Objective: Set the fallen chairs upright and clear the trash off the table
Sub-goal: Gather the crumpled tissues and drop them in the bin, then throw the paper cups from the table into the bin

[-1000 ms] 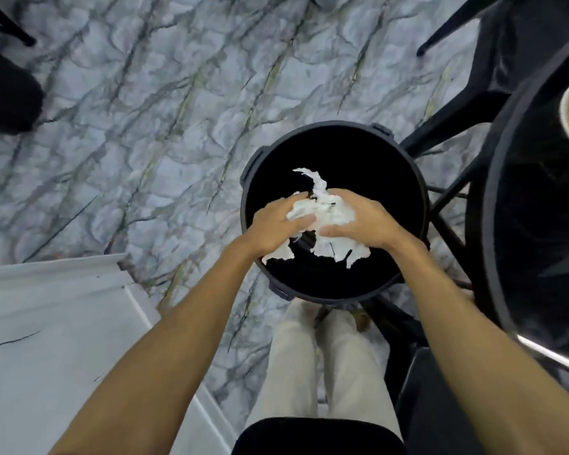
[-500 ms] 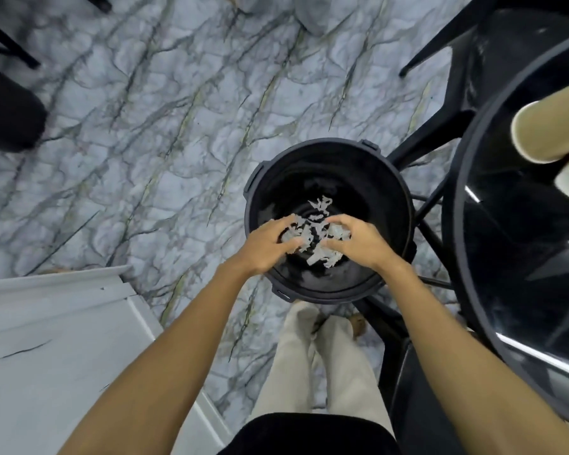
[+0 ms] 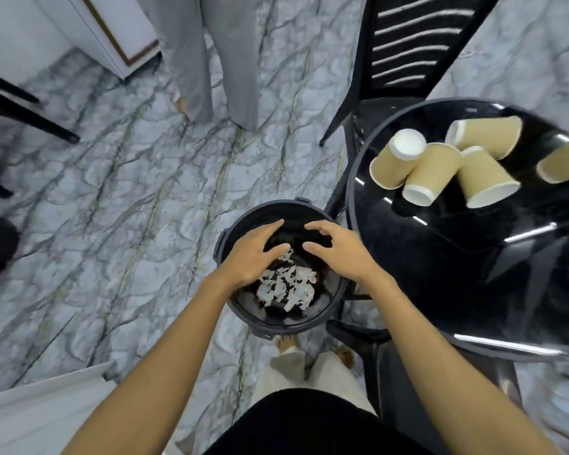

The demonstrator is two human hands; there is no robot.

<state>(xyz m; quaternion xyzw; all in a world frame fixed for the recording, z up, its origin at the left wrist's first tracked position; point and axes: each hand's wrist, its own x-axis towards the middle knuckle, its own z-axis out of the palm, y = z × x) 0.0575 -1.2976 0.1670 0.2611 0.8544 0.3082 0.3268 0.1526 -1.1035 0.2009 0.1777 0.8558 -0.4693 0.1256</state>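
On my feed the black table (image 3: 457,264) runs off the right edge, taking part of one paper cup (image 3: 564,162) with it. The chair (image 3: 404,44) back is cut at the top. The left hand (image 3: 252,254) covers the bin (image 3: 276,328) rim's left side; I cannot tell whether torn paper (image 3: 286,287) lies beneath it.

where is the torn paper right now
In the head view, the torn paper lies at the bottom of the black bin on the floor, low centre, below the left hand and right hand, just left of the round black table.
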